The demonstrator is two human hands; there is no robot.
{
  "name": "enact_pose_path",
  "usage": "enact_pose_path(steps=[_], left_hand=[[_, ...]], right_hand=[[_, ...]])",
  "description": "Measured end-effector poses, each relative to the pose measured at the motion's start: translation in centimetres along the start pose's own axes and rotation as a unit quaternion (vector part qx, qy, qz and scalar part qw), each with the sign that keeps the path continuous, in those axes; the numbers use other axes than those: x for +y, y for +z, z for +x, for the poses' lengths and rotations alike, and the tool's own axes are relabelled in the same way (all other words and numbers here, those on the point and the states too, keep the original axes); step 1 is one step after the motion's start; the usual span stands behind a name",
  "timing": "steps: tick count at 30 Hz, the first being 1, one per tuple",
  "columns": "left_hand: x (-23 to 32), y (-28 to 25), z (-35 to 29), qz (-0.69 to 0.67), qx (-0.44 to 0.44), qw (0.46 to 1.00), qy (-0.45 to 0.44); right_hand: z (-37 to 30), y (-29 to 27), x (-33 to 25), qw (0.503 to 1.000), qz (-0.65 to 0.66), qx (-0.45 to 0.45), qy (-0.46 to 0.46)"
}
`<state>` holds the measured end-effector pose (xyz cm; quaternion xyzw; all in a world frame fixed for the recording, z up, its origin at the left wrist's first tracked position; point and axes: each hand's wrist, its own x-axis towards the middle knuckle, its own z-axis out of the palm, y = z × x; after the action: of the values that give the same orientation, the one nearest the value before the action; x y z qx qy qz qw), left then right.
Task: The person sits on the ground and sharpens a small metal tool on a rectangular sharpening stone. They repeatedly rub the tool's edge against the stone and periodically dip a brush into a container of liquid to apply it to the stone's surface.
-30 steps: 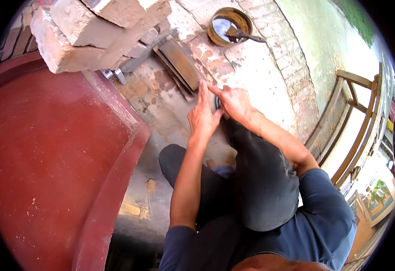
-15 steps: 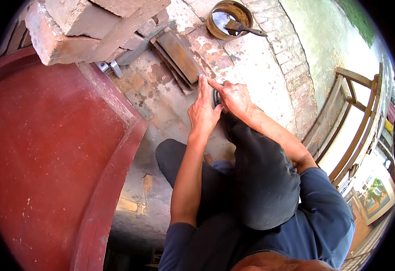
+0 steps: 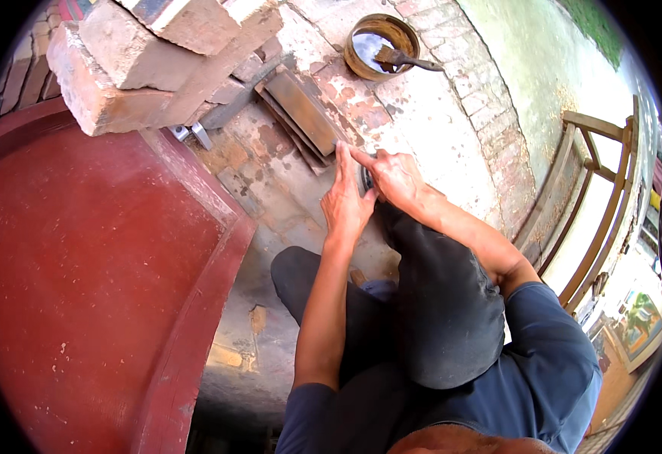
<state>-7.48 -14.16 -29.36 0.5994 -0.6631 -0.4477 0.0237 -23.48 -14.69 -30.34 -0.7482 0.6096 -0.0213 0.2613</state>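
Observation:
A brown, flat, rectangular whetstone (image 3: 300, 112) lies slantwise on the brick paving, with a second slab (image 3: 289, 135) under it. At its near end my left hand (image 3: 345, 203) reaches forward, fingers straight and pressed together, the tips at the stone's corner. My right hand (image 3: 397, 178) comes in from the right with its index finger stretched to the same spot and the other fingers curled. Both hands press on something small at the fingertips, mostly hidden by them. Just beneath the right hand, a dark rounded object (image 3: 366, 178) shows between the hands.
A round tin (image 3: 412, 34) holding whitish liquid, with a paintbrush (image 3: 403, 59) across it, stands beyond the stone. Stacked bricks (image 3: 126, 106) rise at the upper left above a red slab (image 3: 88, 265). A wooden frame (image 3: 558, 189) stands at right. My bent knee (image 3: 452, 303) is close below the hands.
The whole view has shifted a little, so everything sits slightly lower in it. Both hands keep nearly the same place at the whetstone's near end.

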Motion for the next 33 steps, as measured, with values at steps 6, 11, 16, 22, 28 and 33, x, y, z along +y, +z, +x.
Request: enact_pose_path(steps=[6,11,16,22,28,33], left_hand=[[-2.3,-0.4,1.2,0.010,0.062,0.997,0.036],[0.3,-0.7,0.4,0.029,-0.016,0.999,-0.018],[-1.3,-1.7,2.2,0.016,0.052,0.998,0.025],[-0.5,-0.7,0.9,0.027,0.024,0.999,0.014],[-0.8,-1.3,1.4,0.035,0.011,0.999,0.016],[-1.2,-1.0,1.6,0.027,0.040,0.998,0.033]], right_hand=[[1.9,-2.7,-2.4,0.996,0.059,-0.058,0.030],[0.2,-0.8,-0.6,0.999,0.019,-0.022,0.021],[2.5,-2.0,-1.5,0.999,0.044,-0.026,0.013],[1.0,-0.8,-0.9,0.999,0.040,-0.014,0.020],[1.9,-2.7,-1.1,0.998,0.050,-0.027,0.015],[1.9,-1.4,-1.1,1.000,0.011,0.021,0.002]])
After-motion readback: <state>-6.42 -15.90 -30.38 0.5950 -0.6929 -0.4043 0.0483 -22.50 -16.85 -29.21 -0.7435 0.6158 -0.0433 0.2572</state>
